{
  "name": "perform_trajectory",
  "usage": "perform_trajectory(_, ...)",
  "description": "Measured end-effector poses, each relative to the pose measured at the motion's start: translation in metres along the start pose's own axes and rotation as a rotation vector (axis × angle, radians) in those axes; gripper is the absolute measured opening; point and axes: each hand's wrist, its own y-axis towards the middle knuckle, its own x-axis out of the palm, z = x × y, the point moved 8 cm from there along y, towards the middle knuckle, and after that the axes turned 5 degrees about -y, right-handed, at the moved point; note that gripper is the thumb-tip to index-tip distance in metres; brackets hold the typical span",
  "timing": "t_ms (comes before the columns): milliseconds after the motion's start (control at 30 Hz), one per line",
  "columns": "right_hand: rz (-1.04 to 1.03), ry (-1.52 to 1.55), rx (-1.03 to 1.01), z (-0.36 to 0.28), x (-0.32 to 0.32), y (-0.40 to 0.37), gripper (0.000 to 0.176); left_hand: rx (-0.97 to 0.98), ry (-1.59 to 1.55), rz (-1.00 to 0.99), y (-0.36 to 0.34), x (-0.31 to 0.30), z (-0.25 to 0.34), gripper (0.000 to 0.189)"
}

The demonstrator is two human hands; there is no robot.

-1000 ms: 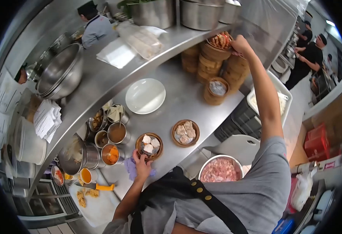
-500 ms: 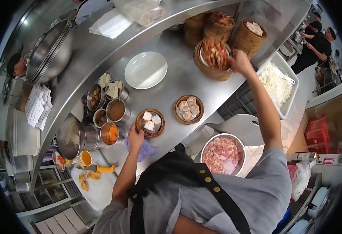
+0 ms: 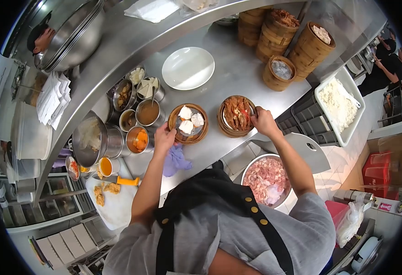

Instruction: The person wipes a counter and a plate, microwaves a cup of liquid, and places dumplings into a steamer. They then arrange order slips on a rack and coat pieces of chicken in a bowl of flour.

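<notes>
At the upper left of the frame, stacked metal bowls (image 3: 75, 39) hide much of a person (image 3: 40, 39), and the top edge cuts off the clear bag (image 3: 200, 3) on the shelf (image 3: 114, 43). People at the upper right are small and partly cut off by the dark rim of the view. Just left of center, the basket of white-topped pieces (image 3: 200, 136) lies directly to the right of the left hand (image 3: 165, 138), whose fingers are close together against its left rim; their undersides are out of sight. Near the center, the basket of reddish-brown pieces (image 3: 232, 133) lies directly to the left of the right hand (image 3: 265, 123), its thumb and fingers clamped on the right rim, though the fingertips are hard to make out. The two baskets stand near each other but apart on the metal counter (image 3: 212, 158). A purple cloth (image 3: 176, 161) lies just below the left-hand basket.
</notes>
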Motion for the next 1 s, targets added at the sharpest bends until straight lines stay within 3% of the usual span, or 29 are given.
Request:
perform_trajectory(133, 0.011, -0.034, -0.059, 0.002, 0.004, -0.004, 0.027, 0.158, -0.101, -0.128, -0.007, 0.032, 0.068, 0.030)
perform_trajectory(233, -0.207, 0.366, 0.270, 0.021, 0.013, -0.014, 0.039, 0.185, -0.083, -0.246, -0.009, 0.078, 0.103, 0.030)
perform_trajectory(267, -0.199, 0.368, 0.277, 0.028, 0.009, -0.018, 0.039, 0.186, -0.056, -0.284, -0.006, 0.096, 0.109, 0.029)
perform_trajectory(367, -0.131, 0.783, 0.496, 0.056, 0.010, -0.032, 0.045, 0.186, 0.039, -0.309, -0.002, 0.140, 0.118, 0.027)
perform_trajectory(433, -0.094, 1.038, 0.383, 0.059, 0.017, -0.040, 0.054, 0.061, -0.020, -0.330, 0.000, 0.158, 0.107, 0.027)
perform_trajectory(467, -0.122, 1.119, 0.378, 0.052, 0.024, -0.039, 0.057, 0.142, 0.014, -0.292, -0.003, 0.154, 0.110, 0.029)
perform_trajectory(567, -0.127, 1.128, 0.363, 0.027, 0.037, -0.043, 0.067, 0.082, 0.147, -0.312, 0.001, 0.150, 0.088, 0.026)
perform_trajectory(600, -0.127, 1.162, 0.336, 0.028, 0.047, -0.041, 0.069, 0.436, 0.353, -0.146, 0.013, 0.156, 0.083, 0.027)
perform_trajectory(667, -0.045, 1.123, 0.331, 0.046, 0.059, -0.038, 0.072, 0.295, 0.294, -0.224, 0.004, 0.158, 0.084, 0.032)
perform_trajectory(833, 0.018, 1.182, 0.322, 0.042, 0.069, -0.029, 0.075, 0.336, 0.275, -0.134, 0.004, 0.172, 0.077, 0.042)
perform_trajectory(867, 0.031, 1.122, 0.342, 0.034, 0.061, -0.031, 0.077, 0.469, 0.233, -0.040, 0.022, 0.188, 0.062, 0.042)
perform_trajectory(1000, 0.060, 1.038, 0.378, 0.040, 0.062, -0.025, 0.079, 0.308, 0.205, -0.140, 0.008, 0.178, 0.075, 0.042)
